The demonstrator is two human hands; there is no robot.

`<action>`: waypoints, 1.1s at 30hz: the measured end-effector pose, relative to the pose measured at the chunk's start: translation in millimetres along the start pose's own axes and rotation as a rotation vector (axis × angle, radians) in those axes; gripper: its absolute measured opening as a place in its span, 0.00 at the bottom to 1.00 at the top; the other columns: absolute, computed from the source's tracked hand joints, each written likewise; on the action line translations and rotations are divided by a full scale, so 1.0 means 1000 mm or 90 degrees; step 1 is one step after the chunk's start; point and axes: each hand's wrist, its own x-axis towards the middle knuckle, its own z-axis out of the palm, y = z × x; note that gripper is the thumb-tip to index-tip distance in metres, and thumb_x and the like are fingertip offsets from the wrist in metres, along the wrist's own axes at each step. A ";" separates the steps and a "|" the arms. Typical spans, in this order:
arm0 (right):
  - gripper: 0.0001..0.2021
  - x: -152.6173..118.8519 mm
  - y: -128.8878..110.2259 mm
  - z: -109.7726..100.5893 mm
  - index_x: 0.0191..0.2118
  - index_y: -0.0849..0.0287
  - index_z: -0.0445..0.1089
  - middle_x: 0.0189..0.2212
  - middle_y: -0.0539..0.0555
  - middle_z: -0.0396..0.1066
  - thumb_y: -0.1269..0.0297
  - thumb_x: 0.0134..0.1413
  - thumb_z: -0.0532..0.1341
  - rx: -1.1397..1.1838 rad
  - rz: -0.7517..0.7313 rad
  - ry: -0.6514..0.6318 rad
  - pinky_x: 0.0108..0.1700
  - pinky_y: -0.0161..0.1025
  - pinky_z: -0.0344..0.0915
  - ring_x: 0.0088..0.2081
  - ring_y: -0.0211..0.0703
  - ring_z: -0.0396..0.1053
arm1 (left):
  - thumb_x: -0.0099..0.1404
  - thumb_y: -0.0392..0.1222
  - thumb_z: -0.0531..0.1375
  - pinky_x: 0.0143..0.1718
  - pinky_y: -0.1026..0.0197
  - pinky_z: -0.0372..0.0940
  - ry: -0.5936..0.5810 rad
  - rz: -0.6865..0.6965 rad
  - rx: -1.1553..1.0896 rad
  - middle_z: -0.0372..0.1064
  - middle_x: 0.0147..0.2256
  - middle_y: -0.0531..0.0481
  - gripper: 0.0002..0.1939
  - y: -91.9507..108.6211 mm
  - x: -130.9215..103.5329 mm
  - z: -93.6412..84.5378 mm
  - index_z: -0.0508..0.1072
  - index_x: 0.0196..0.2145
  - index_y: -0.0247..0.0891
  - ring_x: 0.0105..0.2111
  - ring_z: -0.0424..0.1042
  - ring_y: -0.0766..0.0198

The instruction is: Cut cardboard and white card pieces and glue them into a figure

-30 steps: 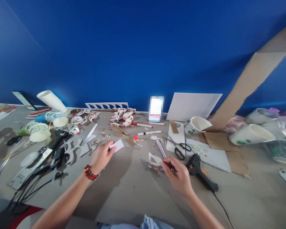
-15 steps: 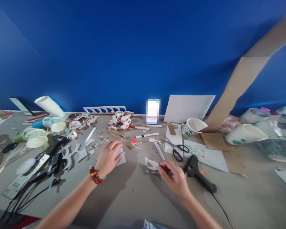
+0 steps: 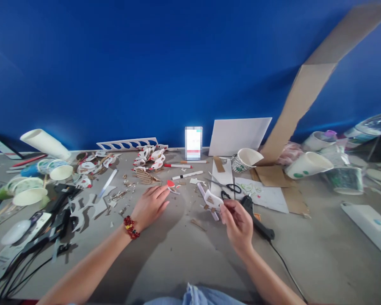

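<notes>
The right hand [image 3: 238,222] covers part of the black glue gun [image 3: 264,228], and its own curled fingers hide the end of what they pinch, a small white cut-out [image 3: 212,198]. The cut-out sits just above the table [image 3: 180,264], in front of a pale lavender strip [image 3: 201,189] that it partly blocks. It's curved, with brown bits on its face and below; I can't make out how they're attached. The left hand [image 3: 148,208] reaches out palm down, fingers stretched, thumb a little apart; its underside is out of my sight, and I can't tell whether the fingertips touch the red piece [image 3: 170,183] beside them. Scissors [image 3: 231,189] lie close behind the cut-out, while similar red-and-white pieces [image 3: 150,157] crowd together farther back. The upright screen [image 3: 193,143] is blurred out.
</notes>
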 end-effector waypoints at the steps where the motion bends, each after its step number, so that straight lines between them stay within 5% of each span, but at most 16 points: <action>1: 0.09 0.001 -0.001 -0.001 0.34 0.59 0.67 0.21 0.48 0.63 0.58 0.59 0.61 0.025 0.009 0.017 0.21 0.33 0.56 0.20 0.34 0.59 | 0.68 0.40 0.54 0.56 0.48 0.61 -0.004 0.019 0.002 0.65 0.57 0.40 0.18 0.001 0.003 0.002 0.68 0.55 0.37 0.55 0.64 0.52; 10: 0.09 0.016 0.003 -0.015 0.36 0.58 0.67 0.19 0.44 0.59 0.58 0.59 0.62 0.126 -0.004 0.185 0.21 0.33 0.53 0.18 0.33 0.56 | 0.69 0.35 0.52 0.51 0.51 0.66 -0.021 0.004 -0.058 0.70 0.48 0.44 0.14 0.001 0.001 0.010 0.69 0.51 0.40 0.47 0.69 0.56; 24: 0.09 0.012 0.005 -0.016 0.35 0.58 0.67 0.20 0.46 0.61 0.58 0.59 0.62 0.091 0.011 0.129 0.21 0.34 0.54 0.19 0.33 0.57 | 0.69 0.34 0.50 0.49 0.53 0.67 -0.003 0.024 -0.062 0.75 0.40 0.44 0.14 -0.010 0.013 -0.001 0.73 0.45 0.40 0.44 0.72 0.57; 29: 0.08 0.011 0.005 -0.016 0.35 0.58 0.67 0.20 0.46 0.60 0.59 0.59 0.61 0.066 0.004 0.093 0.21 0.33 0.54 0.19 0.34 0.57 | 0.69 0.35 0.50 0.45 0.56 0.68 0.037 -0.060 -0.109 0.76 0.41 0.46 0.14 -0.019 0.024 0.008 0.74 0.45 0.41 0.42 0.73 0.58; 33: 0.07 0.008 0.004 -0.016 0.34 0.58 0.67 0.21 0.48 0.62 0.61 0.59 0.61 -0.026 -0.036 0.020 0.22 0.34 0.55 0.21 0.36 0.59 | 0.69 0.34 0.50 0.48 0.56 0.66 0.049 -0.044 -0.126 0.74 0.45 0.46 0.15 -0.018 0.037 0.016 0.73 0.47 0.40 0.44 0.71 0.59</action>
